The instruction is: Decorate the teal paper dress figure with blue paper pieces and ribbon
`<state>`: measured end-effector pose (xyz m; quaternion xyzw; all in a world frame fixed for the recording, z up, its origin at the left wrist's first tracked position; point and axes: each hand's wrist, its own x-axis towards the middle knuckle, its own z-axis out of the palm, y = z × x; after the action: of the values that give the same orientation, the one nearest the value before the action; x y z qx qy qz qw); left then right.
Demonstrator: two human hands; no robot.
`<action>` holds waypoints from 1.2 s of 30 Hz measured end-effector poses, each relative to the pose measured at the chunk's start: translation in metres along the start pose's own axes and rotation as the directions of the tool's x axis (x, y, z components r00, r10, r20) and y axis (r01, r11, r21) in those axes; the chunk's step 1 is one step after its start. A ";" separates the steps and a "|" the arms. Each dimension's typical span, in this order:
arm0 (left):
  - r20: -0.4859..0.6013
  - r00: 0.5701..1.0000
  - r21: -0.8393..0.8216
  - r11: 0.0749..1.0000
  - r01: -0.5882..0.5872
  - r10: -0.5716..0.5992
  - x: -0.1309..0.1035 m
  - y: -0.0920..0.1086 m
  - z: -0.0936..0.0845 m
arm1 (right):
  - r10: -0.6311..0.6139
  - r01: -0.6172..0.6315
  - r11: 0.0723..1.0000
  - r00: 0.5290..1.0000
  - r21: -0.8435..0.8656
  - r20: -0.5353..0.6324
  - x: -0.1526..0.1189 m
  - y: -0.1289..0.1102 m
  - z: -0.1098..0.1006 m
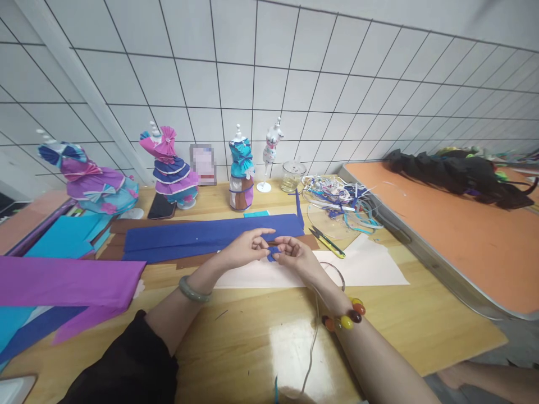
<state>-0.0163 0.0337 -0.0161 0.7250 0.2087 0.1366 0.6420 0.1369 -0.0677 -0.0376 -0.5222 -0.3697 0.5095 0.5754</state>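
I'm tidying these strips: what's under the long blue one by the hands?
Brown material peeks out past the long blue strip at its left end and near edge. Whatever lies beneath its middle is covered.

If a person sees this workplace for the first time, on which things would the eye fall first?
The eye would probably fall first on the three miniature dress forms in colourful outfits along the tiled wall. Next might come the broad orange surface at the right. Near the centre, the left hand and right hand hold a small blue piece above the pale sheet.
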 end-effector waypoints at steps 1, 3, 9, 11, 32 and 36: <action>-0.007 1.000 0.004 1.000 -0.004 0.004 0.000 -0.001 0.000 | 0.008 -0.008 1.000 1.000 0.012 0.004 0.000 0.001 0.000; -0.002 1.000 0.018 1.000 -0.008 0.008 0.001 -0.003 0.000 | 0.023 -0.023 0.999 1.000 0.031 0.008 0.000 0.002 -0.001; -0.186 0.979 0.408 0.913 0.003 0.080 0.003 -0.009 -0.014 | 0.026 -0.026 1.000 0.999 -0.008 -0.047 0.004 0.006 -0.004; -0.248 0.949 0.635 0.772 0.006 0.196 0.002 -0.013 -0.020 | 0.008 -0.011 0.999 0.998 -0.046 -0.069 0.005 0.007 -0.006; -0.391 0.849 0.695 0.719 0.019 0.356 0.004 -0.039 -0.039 | 0.228 -0.251 0.956 0.961 -0.151 -0.158 0.002 -0.013 0.010; -0.450 0.813 0.640 0.768 0.005 0.370 0.007 -0.042 -0.042 | 0.235 -0.262 0.955 0.955 -0.142 -0.183 0.011 -0.014 0.011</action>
<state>-0.0354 0.0776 -0.0526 0.8392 0.3427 0.3289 0.2649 0.1319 -0.0539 -0.0231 -0.6505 -0.2932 0.5010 0.4899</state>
